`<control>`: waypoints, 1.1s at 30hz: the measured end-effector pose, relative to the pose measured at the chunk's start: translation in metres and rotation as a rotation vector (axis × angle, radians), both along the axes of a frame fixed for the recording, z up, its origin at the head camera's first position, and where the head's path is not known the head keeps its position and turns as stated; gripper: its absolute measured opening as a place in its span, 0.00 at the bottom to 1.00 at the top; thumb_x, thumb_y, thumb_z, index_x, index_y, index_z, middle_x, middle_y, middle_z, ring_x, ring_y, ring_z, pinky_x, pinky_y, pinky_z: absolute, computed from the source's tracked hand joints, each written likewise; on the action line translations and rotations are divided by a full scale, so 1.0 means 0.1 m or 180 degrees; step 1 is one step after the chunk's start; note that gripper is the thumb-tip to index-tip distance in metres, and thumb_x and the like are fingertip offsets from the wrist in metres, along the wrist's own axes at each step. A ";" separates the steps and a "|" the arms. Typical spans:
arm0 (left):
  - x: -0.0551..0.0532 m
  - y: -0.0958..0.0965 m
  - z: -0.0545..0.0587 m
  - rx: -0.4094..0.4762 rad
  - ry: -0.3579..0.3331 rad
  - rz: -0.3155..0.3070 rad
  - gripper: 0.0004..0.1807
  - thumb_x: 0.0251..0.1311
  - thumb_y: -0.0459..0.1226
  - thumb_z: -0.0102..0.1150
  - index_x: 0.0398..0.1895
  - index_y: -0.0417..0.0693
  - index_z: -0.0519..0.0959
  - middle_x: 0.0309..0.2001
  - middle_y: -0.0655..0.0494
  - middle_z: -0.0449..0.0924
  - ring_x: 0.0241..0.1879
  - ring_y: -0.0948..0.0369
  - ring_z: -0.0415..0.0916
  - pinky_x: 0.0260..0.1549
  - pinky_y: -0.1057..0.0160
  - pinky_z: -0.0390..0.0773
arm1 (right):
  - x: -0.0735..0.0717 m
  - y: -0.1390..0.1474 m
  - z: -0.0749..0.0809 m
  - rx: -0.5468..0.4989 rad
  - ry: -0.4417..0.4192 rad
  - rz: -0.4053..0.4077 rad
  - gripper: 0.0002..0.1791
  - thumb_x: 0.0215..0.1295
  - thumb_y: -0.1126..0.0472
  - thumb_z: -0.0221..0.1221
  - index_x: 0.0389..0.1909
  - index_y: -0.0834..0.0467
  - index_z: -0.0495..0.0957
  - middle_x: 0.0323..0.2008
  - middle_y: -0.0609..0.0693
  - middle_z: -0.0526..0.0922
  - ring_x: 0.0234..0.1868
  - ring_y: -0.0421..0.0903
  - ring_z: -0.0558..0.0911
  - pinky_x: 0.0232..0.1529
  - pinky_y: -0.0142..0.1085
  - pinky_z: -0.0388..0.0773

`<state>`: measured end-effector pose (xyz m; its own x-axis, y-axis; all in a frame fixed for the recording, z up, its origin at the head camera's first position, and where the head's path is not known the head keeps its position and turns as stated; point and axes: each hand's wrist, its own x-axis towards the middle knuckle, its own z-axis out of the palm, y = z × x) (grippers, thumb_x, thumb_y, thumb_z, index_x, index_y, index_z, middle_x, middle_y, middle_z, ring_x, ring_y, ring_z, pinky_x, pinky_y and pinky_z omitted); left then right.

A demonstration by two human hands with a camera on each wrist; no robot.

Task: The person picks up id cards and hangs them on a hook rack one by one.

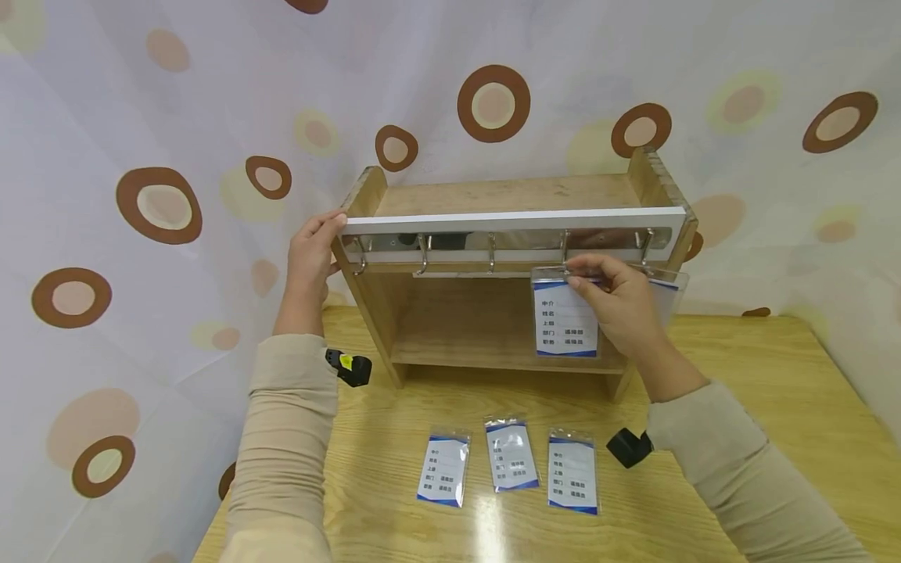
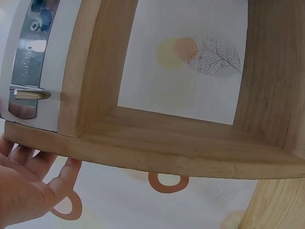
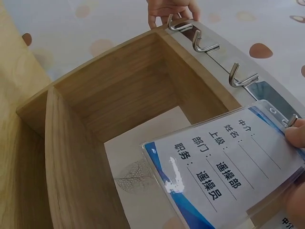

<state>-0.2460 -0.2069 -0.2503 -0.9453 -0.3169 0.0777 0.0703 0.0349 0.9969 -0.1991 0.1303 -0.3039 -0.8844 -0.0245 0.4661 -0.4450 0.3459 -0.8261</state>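
Note:
My right hand (image 1: pixel 619 301) pinches the top edge of a clear-sleeved name badge (image 1: pixel 565 317) between thumb and fingers. In the right wrist view the badge (image 3: pixel 224 164) is just below a metal hook (image 3: pixel 292 120); whether the hook passes through its hole cannot be told. Partly hidden behind that hand, another badge (image 1: pixel 665 288) hangs at the rightmost hook (image 1: pixel 646 244). My left hand (image 1: pixel 313 254) touches the upper left corner of a wooden shelf unit (image 1: pixel 369 313), its fingertips against the outer side panel (image 2: pixel 143 160).
A white board with a metal hook strip (image 1: pixel 464 241) spans the shelf's front. Three more badges lie in a row on the wooden table (image 1: pixel 380 469): left (image 1: pixel 443 469), middle (image 1: pixel 511 456) and right (image 1: pixel 572 473). Patterned cloth (image 1: pixel 232 94) hangs behind and beside the shelf.

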 end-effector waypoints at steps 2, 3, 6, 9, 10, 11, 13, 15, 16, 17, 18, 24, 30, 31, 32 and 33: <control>0.00 0.00 0.00 0.0008 -0.0013 -0.0024 0.20 0.54 0.44 0.54 0.48 0.45 0.73 0.50 0.53 0.66 0.52 0.59 0.60 0.48 0.47 0.61 | 0.00 0.00 -0.02 -0.0037 0.0001 -0.0030 0.11 0.56 0.67 0.55 0.40 0.66 0.75 0.32 0.41 0.74 0.32 0.36 0.70 0.30 0.22 0.66; 0.01 0.00 0.00 0.0014 -0.0018 -0.0030 0.20 0.54 0.44 0.54 0.48 0.45 0.73 0.50 0.53 0.67 0.52 0.59 0.60 0.48 0.48 0.61 | 0.00 0.00 -0.02 -0.0058 -0.0013 -0.0042 0.11 0.57 0.67 0.55 0.40 0.66 0.75 0.32 0.41 0.74 0.32 0.36 0.70 0.30 0.22 0.66; 0.01 -0.01 0.00 0.0005 -0.0034 -0.0027 0.20 0.54 0.45 0.54 0.48 0.46 0.73 0.50 0.53 0.67 0.52 0.59 0.60 0.48 0.48 0.61 | -0.01 -0.01 -0.04 -0.0078 -0.0051 -0.0054 0.11 0.57 0.66 0.54 0.41 0.66 0.74 0.32 0.41 0.74 0.33 0.36 0.70 0.31 0.22 0.67; 0.01 -0.01 0.00 -0.0015 -0.0045 -0.0024 0.20 0.54 0.45 0.54 0.49 0.46 0.73 0.50 0.53 0.67 0.52 0.59 0.60 0.48 0.48 0.61 | -0.01 -0.01 -0.05 -0.0089 -0.0052 -0.0051 0.11 0.57 0.66 0.54 0.41 0.65 0.74 0.32 0.41 0.73 0.33 0.36 0.70 0.31 0.23 0.67; 0.00 -0.01 0.00 -0.0015 -0.0046 -0.0023 0.20 0.54 0.45 0.54 0.49 0.47 0.73 0.50 0.53 0.67 0.52 0.59 0.60 0.48 0.48 0.61 | -0.01 -0.01 -0.05 -0.0106 -0.0038 -0.0042 0.11 0.57 0.66 0.54 0.41 0.66 0.74 0.32 0.40 0.73 0.32 0.36 0.70 0.30 0.23 0.67; 0.00 -0.01 0.00 -0.0012 -0.0046 -0.0019 0.20 0.54 0.45 0.54 0.49 0.47 0.73 0.50 0.53 0.67 0.51 0.59 0.61 0.48 0.48 0.61 | -0.01 -0.01 -0.05 -0.0118 -0.0014 -0.0033 0.11 0.57 0.66 0.54 0.40 0.66 0.74 0.32 0.40 0.73 0.32 0.36 0.70 0.30 0.23 0.66; -0.01 -0.02 -0.01 0.0007 -0.0043 -0.0011 0.20 0.54 0.45 0.54 0.48 0.46 0.73 0.49 0.53 0.67 0.51 0.58 0.61 0.48 0.49 0.61 | -0.02 -0.02 -0.05 -0.0157 0.0031 -0.0011 0.10 0.56 0.67 0.55 0.39 0.67 0.74 0.31 0.39 0.73 0.31 0.36 0.70 0.30 0.23 0.66; -0.01 -0.02 -0.01 0.0022 -0.0035 -0.0004 0.20 0.54 0.45 0.54 0.48 0.46 0.74 0.48 0.53 0.68 0.50 0.58 0.62 0.48 0.49 0.61 | -0.02 -0.02 -0.06 -0.0212 0.0069 0.0012 0.10 0.56 0.67 0.55 0.39 0.67 0.74 0.31 0.39 0.73 0.31 0.36 0.70 0.29 0.23 0.66; -0.02 -0.02 -0.01 0.0024 -0.0031 -0.0004 0.20 0.54 0.45 0.54 0.48 0.47 0.74 0.48 0.54 0.68 0.50 0.58 0.62 0.48 0.49 0.61 | -0.02 -0.03 -0.06 -0.0242 0.0080 0.0020 0.10 0.56 0.67 0.55 0.39 0.67 0.74 0.31 0.39 0.73 0.31 0.36 0.70 0.29 0.23 0.66; -0.02 -0.02 -0.02 0.0026 -0.0026 -0.0005 0.20 0.54 0.45 0.54 0.48 0.46 0.74 0.47 0.54 0.68 0.50 0.59 0.62 0.48 0.49 0.61 | -0.03 -0.03 -0.06 -0.0276 0.0091 0.0032 0.10 0.56 0.67 0.55 0.39 0.68 0.74 0.31 0.39 0.73 0.31 0.36 0.70 0.29 0.23 0.66; -0.03 -0.02 -0.02 0.0031 -0.0021 -0.0006 0.19 0.54 0.45 0.54 0.48 0.46 0.74 0.47 0.54 0.68 0.50 0.59 0.62 0.48 0.49 0.61 | -0.03 -0.03 -0.07 -0.0327 0.0094 0.0049 0.11 0.56 0.67 0.55 0.39 0.68 0.74 0.31 0.39 0.73 0.31 0.36 0.70 0.29 0.23 0.66; -0.05 -0.02 -0.03 0.0016 -0.0012 -0.0001 0.20 0.54 0.45 0.54 0.48 0.46 0.74 0.47 0.54 0.69 0.50 0.59 0.62 0.47 0.49 0.61 | -0.03 -0.02 -0.12 -0.0579 0.0137 0.0142 0.13 0.56 0.68 0.55 0.42 0.68 0.72 0.32 0.39 0.75 0.31 0.37 0.71 0.28 0.24 0.66; -0.06 -0.02 -0.03 -0.0014 -0.0022 0.0018 0.20 0.54 0.45 0.53 0.49 0.46 0.73 0.47 0.54 0.68 0.50 0.58 0.61 0.47 0.48 0.62 | 0.02 0.01 -0.13 -0.0579 0.0203 0.0163 0.14 0.57 0.68 0.54 0.45 0.67 0.70 0.34 0.41 0.75 0.34 0.38 0.72 0.30 0.24 0.67; -0.06 -0.02 -0.03 -0.0013 -0.0025 0.0018 0.20 0.54 0.45 0.53 0.49 0.46 0.73 0.46 0.54 0.68 0.50 0.58 0.61 0.47 0.49 0.62 | 0.03 0.01 -0.13 -0.0614 0.0227 0.0185 0.14 0.57 0.68 0.54 0.45 0.68 0.70 0.34 0.41 0.74 0.34 0.38 0.72 0.31 0.24 0.68; -0.06 -0.02 -0.03 -0.0011 -0.0024 0.0019 0.20 0.54 0.45 0.53 0.49 0.46 0.73 0.46 0.54 0.68 0.50 0.58 0.61 0.47 0.48 0.62 | 0.03 0.02 -0.14 -0.0667 0.0251 0.0211 0.14 0.56 0.69 0.54 0.44 0.68 0.70 0.34 0.42 0.74 0.35 0.38 0.72 0.32 0.24 0.68; -0.06 -0.02 -0.03 -0.0010 -0.0024 0.0022 0.20 0.54 0.45 0.53 0.49 0.46 0.73 0.46 0.54 0.68 0.50 0.59 0.61 0.47 0.48 0.61 | 0.04 0.03 -0.15 -0.0712 0.0281 0.0240 0.14 0.56 0.70 0.54 0.44 0.69 0.70 0.35 0.43 0.75 0.35 0.38 0.72 0.33 0.24 0.68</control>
<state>-0.2521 -0.2088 -0.2530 -0.9436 -0.3233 0.0717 0.0625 0.0385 0.9973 -0.1950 0.1330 -0.3189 -0.8396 0.0236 0.5426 -0.5363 0.1218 -0.8352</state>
